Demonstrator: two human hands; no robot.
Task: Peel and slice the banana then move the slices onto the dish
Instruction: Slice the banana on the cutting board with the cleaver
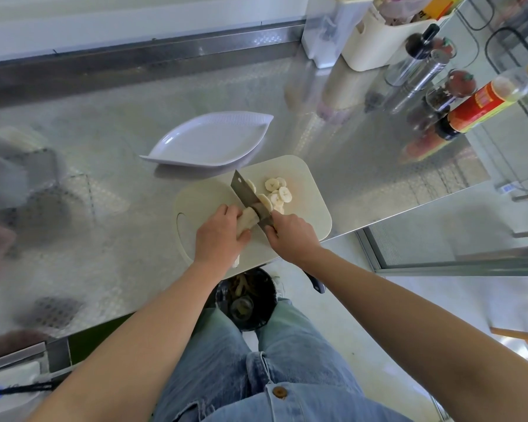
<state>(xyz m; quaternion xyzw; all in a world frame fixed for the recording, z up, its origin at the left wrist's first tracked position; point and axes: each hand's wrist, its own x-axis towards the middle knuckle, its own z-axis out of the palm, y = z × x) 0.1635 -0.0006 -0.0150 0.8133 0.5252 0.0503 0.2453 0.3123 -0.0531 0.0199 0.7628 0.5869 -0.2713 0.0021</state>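
- Fingers (230, 212) of the left hand (218, 233) curl round the peeled banana (248, 220) on the cutting board (302, 178)
- Right hand (291, 236) grips the knife (245, 190), blade on the banana
- Slices (278, 194) lie beside the blade, dish (208, 141) just behind the board

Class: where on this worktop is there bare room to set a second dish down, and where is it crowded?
Bare counter lies left of the board, in front of the dish, and between the board and the bottles. Crowded: around the bottles, and the board, under slices, knife, banana, left hand and right hand.
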